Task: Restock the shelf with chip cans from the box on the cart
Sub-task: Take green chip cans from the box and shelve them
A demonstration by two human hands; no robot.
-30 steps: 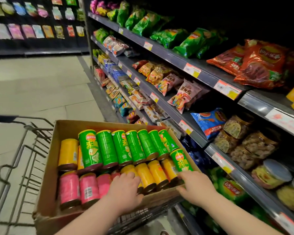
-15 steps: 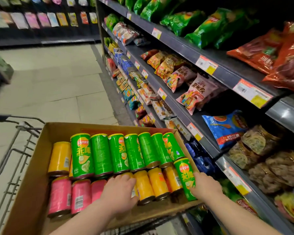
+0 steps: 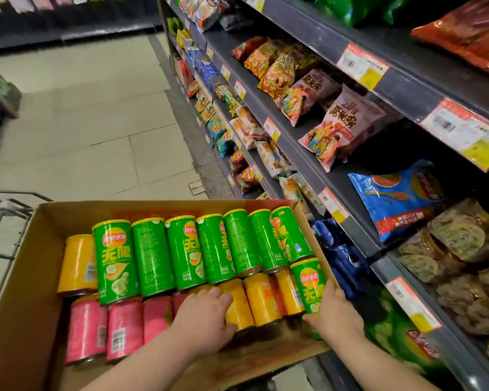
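Head view only.
- Room: store aisle, pale tiled floor [image 3: 96, 122] running away on the left. Dark far shelving [image 3: 68, 26] crosses the end of the aisle; the goods on it are blurred.
- Shelf [image 3: 378, 266] fills the right side: grey tiers stocked with snack bags [image 3: 339, 128], white/red/yellow price tags [image 3: 362, 66] along the front edges, and a blue bag [image 3: 398, 198] on a lower tier.
- Surface: open cardboard box [image 3: 20, 306] sits on a wire cart [image 3: 6, 221], just beside the shelf. The box's right wall is nearest the lower tiers.
- Contents, all lying on their sides: far row of 7 green cans [image 3: 153, 258]. 1 yellow can [image 3: 78, 263] sits at the left end of that row. Near row has 3 pink cans [image 3: 124, 328] on the left and yellow cans [image 3: 261, 299] on the right.
- Right hand [image 3: 335, 311] grips 1 green chip can [image 3: 308, 286] by its near end, at the box's right wall, beside the near yellow cans. Thumb is on the left side of the can and fingers on the right.
- Left hand [image 3: 202, 317] is knuckles-up over the middle of the near row, where pink meets yellow. Its fingers bend down out of sight, so I can't tell whether it grips anything.
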